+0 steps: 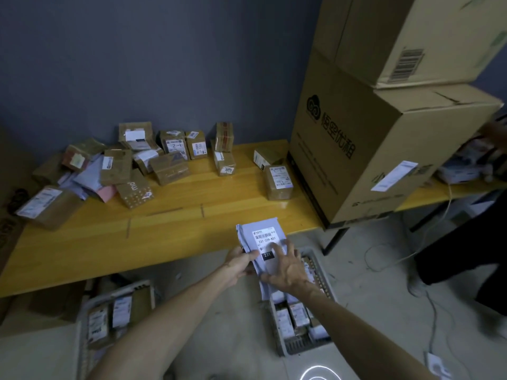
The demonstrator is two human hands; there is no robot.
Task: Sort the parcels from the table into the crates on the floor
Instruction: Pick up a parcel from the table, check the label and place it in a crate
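I hold a pale grey mailer bag [263, 231] with a white label reading 231 over the table's front edge. My left hand [238, 266] grips its left edge from below. My right hand [288, 267] lies on its face with fingers spread over the label. Below it on the floor stands a grey crate [304, 349] with several small parcels in it. A second grey crate [82, 333] with parcels sits at the lower left. Several brown boxes [170, 167] and mailers lie piled on the yellow table [137, 242].
Two big cardboard cartons [384, 149] are stacked on the table's right end. Another person [466, 256] in dark clothes stands at the far right, their hand near white packets. Cables trail over the concrete floor at the right. A carton stands under the table at left.
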